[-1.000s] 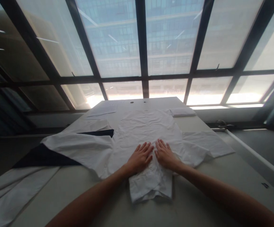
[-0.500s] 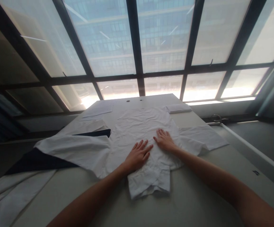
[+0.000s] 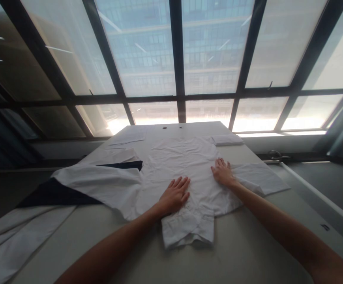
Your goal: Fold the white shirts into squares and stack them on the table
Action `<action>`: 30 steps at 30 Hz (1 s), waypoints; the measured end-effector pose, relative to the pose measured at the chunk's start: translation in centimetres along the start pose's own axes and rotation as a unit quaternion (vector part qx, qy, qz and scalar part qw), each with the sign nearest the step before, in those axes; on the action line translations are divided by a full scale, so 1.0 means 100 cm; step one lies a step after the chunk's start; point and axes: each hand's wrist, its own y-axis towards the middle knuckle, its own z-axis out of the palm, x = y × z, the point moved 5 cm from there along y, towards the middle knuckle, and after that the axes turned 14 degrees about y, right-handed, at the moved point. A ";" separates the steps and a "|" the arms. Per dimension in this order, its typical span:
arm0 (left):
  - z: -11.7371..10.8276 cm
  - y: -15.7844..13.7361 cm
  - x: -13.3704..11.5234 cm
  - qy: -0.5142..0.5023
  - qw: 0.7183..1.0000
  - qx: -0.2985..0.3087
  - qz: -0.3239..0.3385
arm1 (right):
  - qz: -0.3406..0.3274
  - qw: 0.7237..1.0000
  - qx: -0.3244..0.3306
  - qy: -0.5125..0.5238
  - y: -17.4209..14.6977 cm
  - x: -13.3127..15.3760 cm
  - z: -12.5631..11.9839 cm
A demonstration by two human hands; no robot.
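The white garment [image 3: 183, 152] lies spread on the desk [image 3: 236, 256], directly beneath both hands, its long axis running away from the person toward the windows [image 3: 209, 51], from a narrow rumpled end [image 3: 186, 230] nearest the body to a broad, smoother part beyond the fingers. The relation that counts is sideways: the left hand [image 3: 173, 196] rests on the left of the garment's middle, just above that narrow end, while the right hand [image 3: 223, 172] lies farther out and farther forward, by the right edge, so it is much the nearer to the white flap [image 3: 258, 179] that reaches out to the right. The left fingers are extended and slightly spread, flat on the cloth, with nothing gripped; the right fingers are loosely bent, tips on the cloth, and seem to press without closing on it, though whether any fold sits under the thumb cannot be told. On the left, a white length of cloth [image 3: 103, 179] crosses over dark cloth [image 3: 55, 193], well apart from either hand. Compared with one second ago, when the hands lay almost side by side near the middle, the right one has moved out toward the edge; the left has barely shifted, and the narrow end keeps much the same shape.
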 end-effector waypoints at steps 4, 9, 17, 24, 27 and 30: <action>0.000 0.000 0.000 0.009 1.000 -0.013 -0.003 | -0.123 0.990 0.009 0.066 -0.043 0.070 0.013; -0.001 0.000 -0.001 0.019 1.000 -0.021 0.005 | -0.198 0.972 0.078 0.101 -0.081 0.103 0.032; 0.002 0.000 0.000 0.008 1.000 -0.011 0.001 | -0.066 0.995 0.059 0.035 -0.061 0.001 0.011; 0.005 0.000 0.001 -0.004 1.000 -0.004 -0.008 | -0.036 0.999 0.011 0.001 -0.058 -0.046 0.003; 0.003 0.000 0.000 -0.009 1.000 0.003 -0.008 | -0.050 0.999 -0.013 0.003 -0.061 -0.044 0.000; 0.001 -0.001 0.000 -0.015 1.000 0.005 -0.009 | -0.070 0.996 -0.052 0.012 -0.065 -0.035 -0.008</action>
